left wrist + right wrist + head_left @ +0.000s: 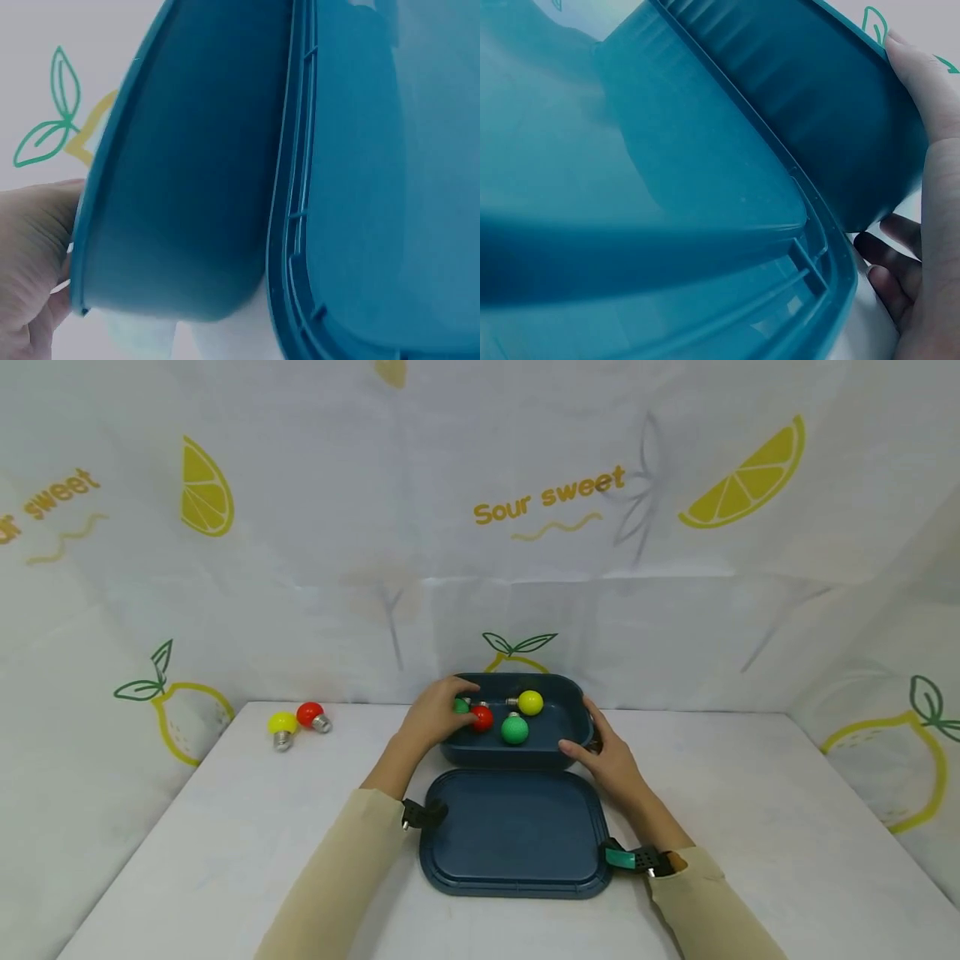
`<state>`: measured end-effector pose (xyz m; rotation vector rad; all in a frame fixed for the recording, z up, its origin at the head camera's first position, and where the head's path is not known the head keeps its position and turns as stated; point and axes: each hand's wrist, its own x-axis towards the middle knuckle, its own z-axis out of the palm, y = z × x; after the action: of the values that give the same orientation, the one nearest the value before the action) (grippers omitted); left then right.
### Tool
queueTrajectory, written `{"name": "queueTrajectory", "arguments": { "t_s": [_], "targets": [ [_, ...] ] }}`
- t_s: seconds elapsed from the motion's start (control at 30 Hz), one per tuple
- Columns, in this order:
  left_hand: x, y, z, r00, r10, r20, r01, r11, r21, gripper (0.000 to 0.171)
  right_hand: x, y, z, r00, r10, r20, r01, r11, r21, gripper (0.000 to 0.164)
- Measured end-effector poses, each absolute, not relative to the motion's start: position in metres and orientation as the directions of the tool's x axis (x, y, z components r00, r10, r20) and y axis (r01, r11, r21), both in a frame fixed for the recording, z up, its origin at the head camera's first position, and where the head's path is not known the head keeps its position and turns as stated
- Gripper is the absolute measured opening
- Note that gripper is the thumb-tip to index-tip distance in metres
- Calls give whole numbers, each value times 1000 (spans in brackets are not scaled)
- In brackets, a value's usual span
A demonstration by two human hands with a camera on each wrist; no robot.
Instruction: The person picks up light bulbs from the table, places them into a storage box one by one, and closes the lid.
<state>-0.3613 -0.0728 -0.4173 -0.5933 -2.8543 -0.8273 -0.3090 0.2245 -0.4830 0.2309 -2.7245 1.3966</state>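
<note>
In the head view, the left hand (435,710) is lying over the left end of the blue box (510,759), its finger and thumb standing on either side of a green bulb (460,705); whether they are pinching it, I cannot tell. The left wrist view is not settling this, since the box wall is hiding the fingertips; it is showing only the back of that hand at the rim.

The right hand (613,760) is holding the box's right end, thumb at the near corner. The right wrist view is revealing what the head view is largely covering: the other fingers curling beside the end wall.

Only the head view is looking into the box, where a red bulb (482,719) is lying just beside the left hand, a second green bulb (514,729) near the middle and a yellow bulb (530,702) behind it.

The blue lid (517,831) is lying flat on the white table (187,835), just in front of the box; both wrist views are showing its ribbed edge close up. Well apart to the left, another yellow bulb (282,724) and another red bulb (308,713) are resting near each other, seen only from the head.
</note>
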Motion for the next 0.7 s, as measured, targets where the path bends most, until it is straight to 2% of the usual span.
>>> {"name": "queueTrajectory", "arguments": {
  "t_s": [0.37, 0.7],
  "targets": [
    [-332, -125, -406, -898, 189, 397, 400, 727, 558, 43, -309, 224, -483, -987, -107, 123, -162, 570, -805, 85],
    [-313, -180, -407, -882, -19, 471, 341, 666, 663, 49, -310, 226, -483, -985, -115, 129, -172, 572, -802, 85]
  ]
}}
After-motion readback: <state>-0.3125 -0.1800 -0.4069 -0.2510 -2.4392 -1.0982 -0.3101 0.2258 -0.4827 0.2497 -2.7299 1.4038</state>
